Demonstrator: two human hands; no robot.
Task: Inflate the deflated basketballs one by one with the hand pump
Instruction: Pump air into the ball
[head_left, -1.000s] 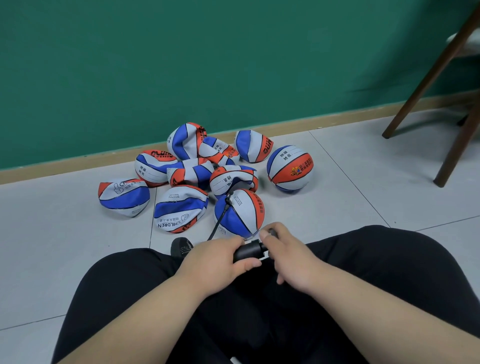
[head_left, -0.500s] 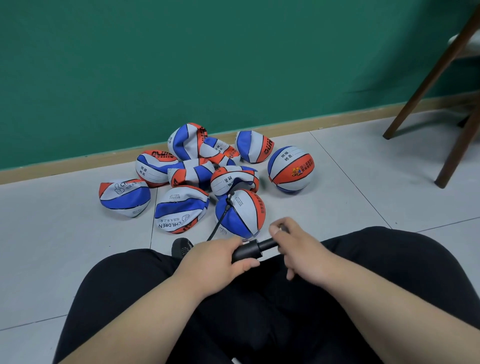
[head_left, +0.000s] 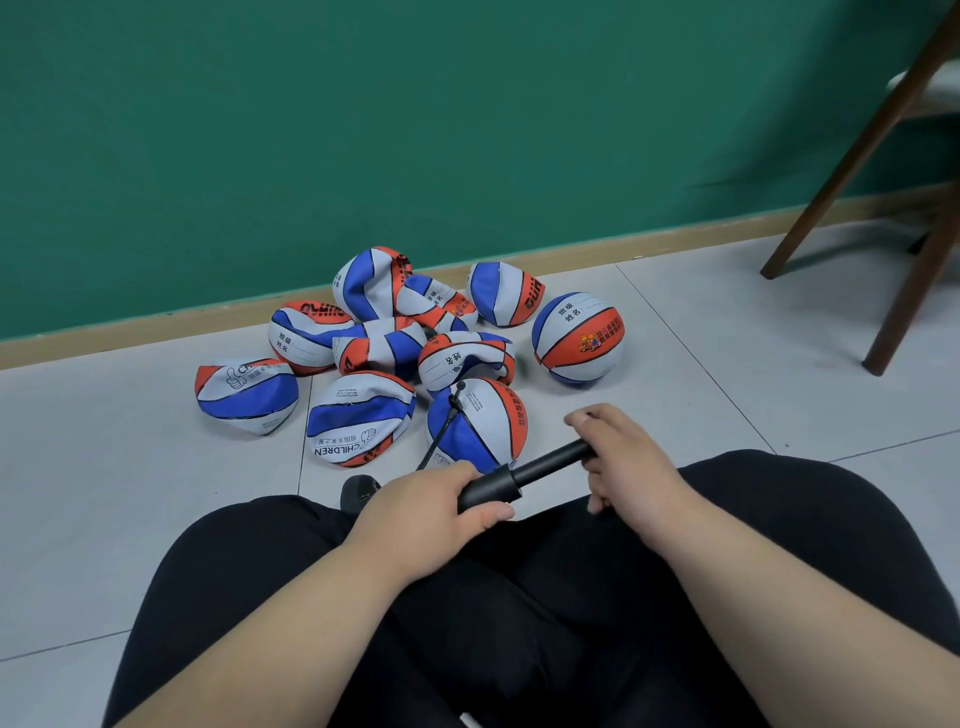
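Hidden: the pump (head_left: 488, 488) is showing only in part. The left hand (head_left: 415, 514) is covering most of its thick black barrel, and the right hand (head_left: 618, 457) is covering the handle end.
Hose: a thin black hose (head_left: 441, 436) is running from the top of the nearest ball (head_left: 483, 421) down behind the left hand, where its lower end is hiding. Its joint at the ball is too small to make out.
Cut off: both forearms are running off the bottom edge. The top right corner is cutting a brown chair (head_left: 857, 145), so only its legs and a bit of seat are showing.
Hard to tell: a dark shoe (head_left: 358, 488) is peeking out beyond the black trousers (head_left: 571, 597), which are covering most of it.
Left hand: it is gripping the pump's barrel above the lap, fingers curling round it.
Right hand: it is curling round the far end of the thin rod. The hands are sitting well apart, with bare rod showing between them and tilting up to the right.
Nearest ball: blue, white and orange panels. It is sitting on the floor (head_left: 675, 364) just beyond the hands and looking mostly filled, with the pump covering its lower side.
Round ball: the round ball (head_left: 576, 338) is standing at the right of the group, fully plump.
Flat balls: the flat balls (head_left: 358, 415) are lying crumpled in a heap reaching back to the floor's edge at the green wall (head_left: 363, 130). They are overlapping, so the count is unclear.
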